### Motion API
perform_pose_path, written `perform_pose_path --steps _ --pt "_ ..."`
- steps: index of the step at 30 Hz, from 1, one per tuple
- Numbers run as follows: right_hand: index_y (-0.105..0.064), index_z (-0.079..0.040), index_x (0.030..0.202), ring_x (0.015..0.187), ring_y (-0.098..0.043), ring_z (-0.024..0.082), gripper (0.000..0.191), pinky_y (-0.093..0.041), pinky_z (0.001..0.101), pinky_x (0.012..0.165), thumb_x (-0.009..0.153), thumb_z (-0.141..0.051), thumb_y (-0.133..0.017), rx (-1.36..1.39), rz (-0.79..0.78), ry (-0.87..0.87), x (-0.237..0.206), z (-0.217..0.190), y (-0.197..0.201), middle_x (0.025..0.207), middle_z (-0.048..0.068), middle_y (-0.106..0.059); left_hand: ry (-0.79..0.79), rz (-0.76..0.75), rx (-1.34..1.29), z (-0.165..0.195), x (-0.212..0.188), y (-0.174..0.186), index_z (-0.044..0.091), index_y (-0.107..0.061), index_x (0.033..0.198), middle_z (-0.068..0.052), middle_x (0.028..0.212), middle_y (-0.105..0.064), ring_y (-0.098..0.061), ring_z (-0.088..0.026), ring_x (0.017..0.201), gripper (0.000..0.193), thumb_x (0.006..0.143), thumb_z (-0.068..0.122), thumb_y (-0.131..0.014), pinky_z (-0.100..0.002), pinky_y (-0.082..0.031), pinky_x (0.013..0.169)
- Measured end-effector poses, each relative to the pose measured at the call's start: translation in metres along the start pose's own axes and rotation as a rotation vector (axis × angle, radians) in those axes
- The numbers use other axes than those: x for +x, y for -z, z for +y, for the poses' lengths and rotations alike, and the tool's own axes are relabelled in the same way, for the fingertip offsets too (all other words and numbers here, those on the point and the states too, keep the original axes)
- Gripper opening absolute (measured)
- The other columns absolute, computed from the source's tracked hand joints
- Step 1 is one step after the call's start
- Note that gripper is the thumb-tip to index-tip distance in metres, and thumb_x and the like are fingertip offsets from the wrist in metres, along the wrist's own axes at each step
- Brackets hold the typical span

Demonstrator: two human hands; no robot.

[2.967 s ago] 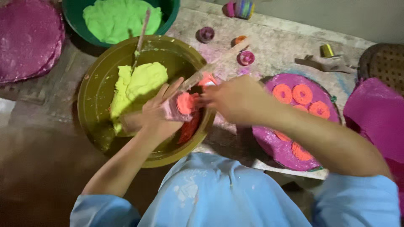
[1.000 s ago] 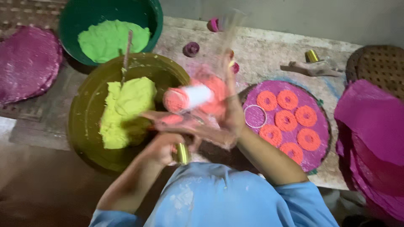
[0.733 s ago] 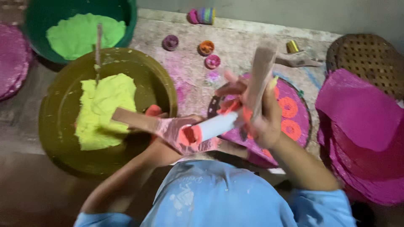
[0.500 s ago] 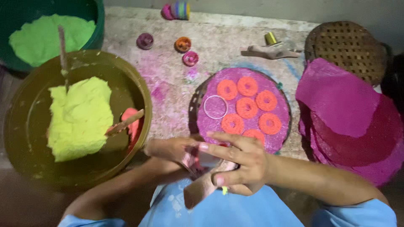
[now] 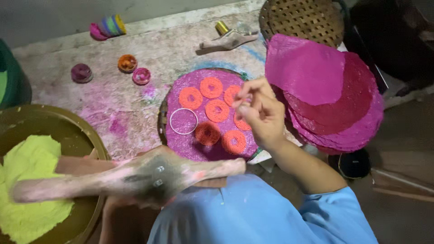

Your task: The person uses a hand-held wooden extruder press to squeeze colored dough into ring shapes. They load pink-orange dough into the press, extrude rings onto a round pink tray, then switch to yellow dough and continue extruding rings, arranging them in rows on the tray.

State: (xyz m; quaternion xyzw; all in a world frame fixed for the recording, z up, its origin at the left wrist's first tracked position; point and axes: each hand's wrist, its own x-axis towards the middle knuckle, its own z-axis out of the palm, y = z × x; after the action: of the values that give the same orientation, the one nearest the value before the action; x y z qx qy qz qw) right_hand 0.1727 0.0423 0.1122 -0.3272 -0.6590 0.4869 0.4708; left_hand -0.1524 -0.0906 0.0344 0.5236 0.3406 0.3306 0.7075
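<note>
My left hand (image 5: 118, 204) grips a dusty wooden press (image 5: 149, 175) from underneath and is mostly hidden by it. The press lies level across my lap, one end over a brown bowl (image 5: 92, 133) of yellow dough (image 5: 27, 180). My right hand (image 5: 261, 114) hovers over the right side of a round purple tray (image 5: 181, 141), fingers loosely curled and apart, nothing seen in them. Several orange dough rings (image 5: 217, 110) lie on the tray beside a bare metal ring (image 5: 183, 121).
A stack of pink discs (image 5: 334, 99) lies to the right, with a woven basket (image 5: 303, 18) behind it. Small round mould plates (image 5: 127, 63) and a wooden tool with a brass piece (image 5: 228, 38) sit on the stained slab. A green bowl (image 5: 9, 83) shows at the left edge.
My right hand left the press and rose over the tray. The press now lies level in my left hand, and the view has shifted to the right.
</note>
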Motion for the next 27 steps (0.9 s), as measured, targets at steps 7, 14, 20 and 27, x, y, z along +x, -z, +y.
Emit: perform_pose_path --steps 7,14,20,27 --pt "-0.026 -0.007 0.161 0.124 -0.058 0.017 0.079 -0.05 0.032 0.103 0.103 -0.05 -0.059 0.567 -1.215 -0.414 0.003 0.035 0.008 0.145 0.009 -0.051 0.257 0.034 0.694 0.003 0.015 0.022 0.008 -0.072 0.111 -0.005 0.105 -0.075 -0.07 -0.016 0.101 0.036 0.081 0.021 -0.086 -0.034 -0.056 0.091" --pt "-0.055 0.02 0.12 0.067 -0.048 0.024 0.076 -0.04 0.033 0.065 0.106 -0.053 -0.063 0.134 -1.107 -0.94 -0.01 0.105 0.079 0.077 0.02 -0.047 0.066 0.299 0.652 0.061 0.095 0.003 0.006 -0.045 0.146 -0.017 0.132 -0.062 -0.058 -0.029 0.122 0.094 0.065 0.022 -0.088 -0.044 -0.05 0.103" --pt "-0.049 -0.004 0.145 0.105 -0.059 0.014 0.08 -0.05 0.0298 0.086 0.097 -0.067 -0.042 0.156 -1.021 -0.82 -0.035 0.087 0.095 0.121 0.007 -0.063 -0.869 -0.321 -0.664 0.076 0.127 0.01 0.013 -0.027 0.161 -0.018 0.164 -0.034 -0.029 -0.032 0.154 0.106 0.081 0.058 -0.079 -0.054 -0.028 0.128" --pt "-0.05 -0.004 0.145 0.118 -0.067 0.024 0.089 -0.052 0.0373 0.099 0.093 -0.074 -0.032 0.107 -1.052 -1.03 0.01 0.045 0.087 0.128 0.013 -0.072 -0.935 -0.127 -0.951 0.015 0.171 0.015 0.011 -0.056 0.136 -0.002 0.11 -0.059 -0.056 -0.019 0.111 0.041 0.1 0.031 -0.057 -0.042 -0.042 0.113"
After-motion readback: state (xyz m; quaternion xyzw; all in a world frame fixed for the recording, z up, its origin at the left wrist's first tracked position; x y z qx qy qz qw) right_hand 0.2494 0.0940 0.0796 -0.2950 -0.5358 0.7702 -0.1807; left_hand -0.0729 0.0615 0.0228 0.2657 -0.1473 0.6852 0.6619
